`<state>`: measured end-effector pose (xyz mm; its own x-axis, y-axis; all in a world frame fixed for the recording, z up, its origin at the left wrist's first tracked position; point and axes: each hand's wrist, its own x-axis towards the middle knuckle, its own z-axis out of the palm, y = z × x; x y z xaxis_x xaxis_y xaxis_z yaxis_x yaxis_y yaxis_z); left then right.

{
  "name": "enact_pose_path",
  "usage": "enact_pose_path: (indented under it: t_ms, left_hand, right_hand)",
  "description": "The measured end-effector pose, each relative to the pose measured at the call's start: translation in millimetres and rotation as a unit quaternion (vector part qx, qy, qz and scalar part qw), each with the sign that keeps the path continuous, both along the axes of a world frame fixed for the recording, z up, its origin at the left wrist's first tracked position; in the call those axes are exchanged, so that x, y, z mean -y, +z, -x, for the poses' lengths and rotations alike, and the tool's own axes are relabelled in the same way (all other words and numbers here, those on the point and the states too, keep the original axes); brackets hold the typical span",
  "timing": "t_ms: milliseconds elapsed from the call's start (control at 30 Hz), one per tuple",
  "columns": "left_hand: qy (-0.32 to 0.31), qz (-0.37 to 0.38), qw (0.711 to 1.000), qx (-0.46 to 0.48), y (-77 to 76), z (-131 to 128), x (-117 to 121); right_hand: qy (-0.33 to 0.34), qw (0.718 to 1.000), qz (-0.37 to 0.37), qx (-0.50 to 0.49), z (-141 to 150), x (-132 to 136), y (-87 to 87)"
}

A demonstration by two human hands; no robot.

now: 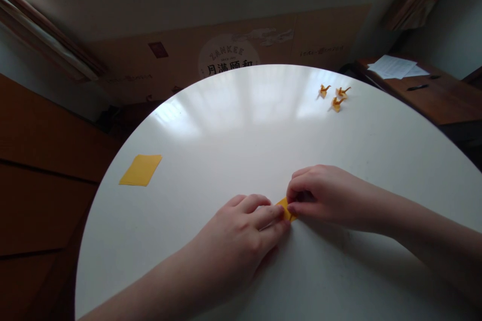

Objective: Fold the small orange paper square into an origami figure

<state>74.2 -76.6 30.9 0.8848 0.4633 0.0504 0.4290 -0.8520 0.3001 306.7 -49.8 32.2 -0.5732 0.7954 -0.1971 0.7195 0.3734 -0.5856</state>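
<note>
A small piece of folded yellow origami paper [283, 204] lies on the white round table [233, 160], between my two hands. My left hand [250, 230] presses it down from the left, fingers together and their tips on the paper. From the right, my right hand [314, 193] pinches the paper's other side with curled fingers and thumb. Much of the paper is hidden under the fingers, so its exact folds cannot be made out.
A stack of square yellow paper [140, 170] lies at the table's left. Three folded yellow paper cranes [337, 104] stand near the far right edge. Beyond it, a brown wooden desk [448, 103] holds white sheets [393, 66] and a dark pen [417, 87].
</note>
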Motion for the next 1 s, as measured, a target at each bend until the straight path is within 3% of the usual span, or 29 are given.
enact_pose_path:
  t_ms: [567,1000]
  left_hand:
    - [-0.002,0.063,0.998,-0.018,5.5,0.8,-4.1]
    - [-0.005,0.016,1.000,-0.016,1.3,-0.2,-2.1]
  right_hand:
    - [-0.004,1.000,-0.005,0.005,0.2,-0.1,-2.9]
    - [-0.003,1.000,-0.009,0.004,0.1,0.1,-2.3]
